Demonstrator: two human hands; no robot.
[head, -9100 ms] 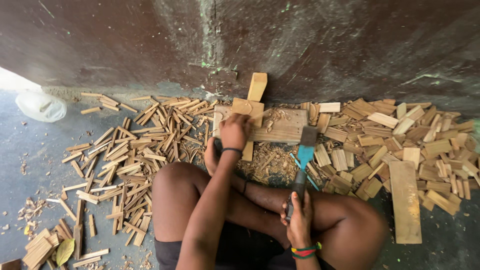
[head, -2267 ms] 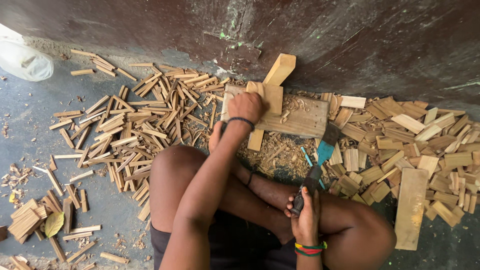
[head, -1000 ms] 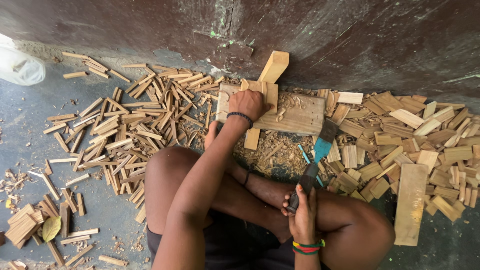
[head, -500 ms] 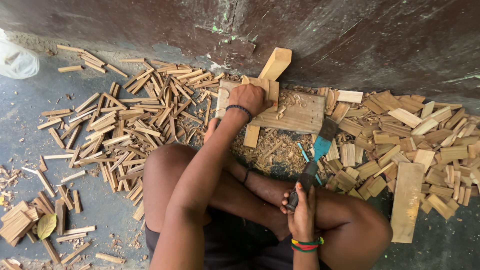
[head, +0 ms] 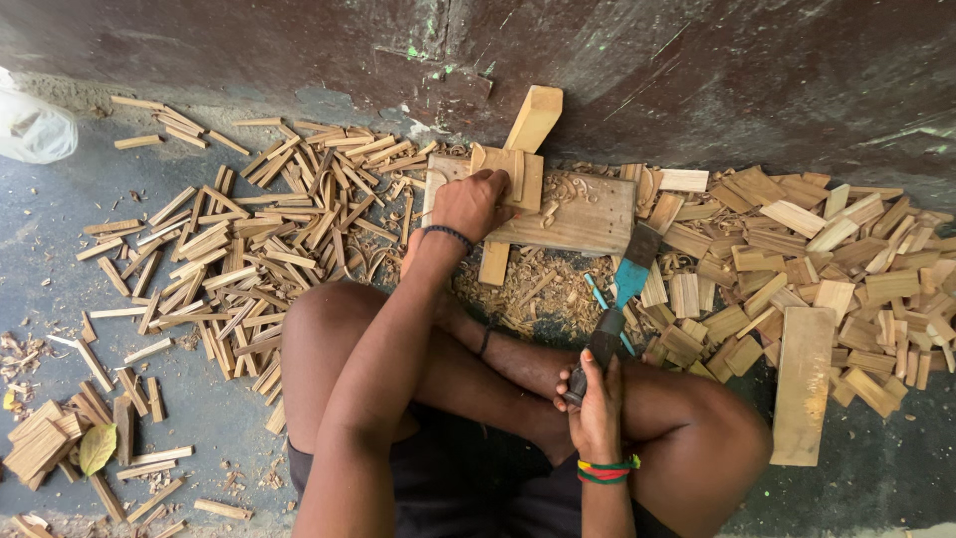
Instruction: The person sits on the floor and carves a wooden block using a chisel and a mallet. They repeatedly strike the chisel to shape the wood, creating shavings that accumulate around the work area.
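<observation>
**Floor workstation: two hands, wood block, bladed tool, split stock**

Left hand (head: 476,202): closed over the near end of a small wood block (head: 510,177), fingers wrapped on top, a dark band at the wrist. The block stands on a flat chopping board (head: 583,214) that lies against the foot of the wall. Compared with the view half a second ago, the hand sits in much the same place on the block; the grip has not let go.

Right hand (head: 596,399): closed round the dark handle of a bladed tool (head: 622,294) with a blue-painted blade, a striped band at the wrist. The tool rests low, its blade end pointing toward the board but well short of the block. Its position matches the views of a second and two seconds ago, so it has stayed down, beside the knee, while the left hand tends the block. Judged from that, the block is being set in place and no stroke is under way.

Around the board: a longer wood piece (head: 533,120) leans on the wall just behind the block; pale shavings (head: 533,289) lie between board and legs.

Further out: thin split sticks (head: 249,249) scattered on the floor at the person's left; wider flat offcuts (head: 797,259) heaped at the right, with one long plank (head: 802,384) beside the right knee. A clear plastic bag (head: 35,130) lies at the far left.
</observation>
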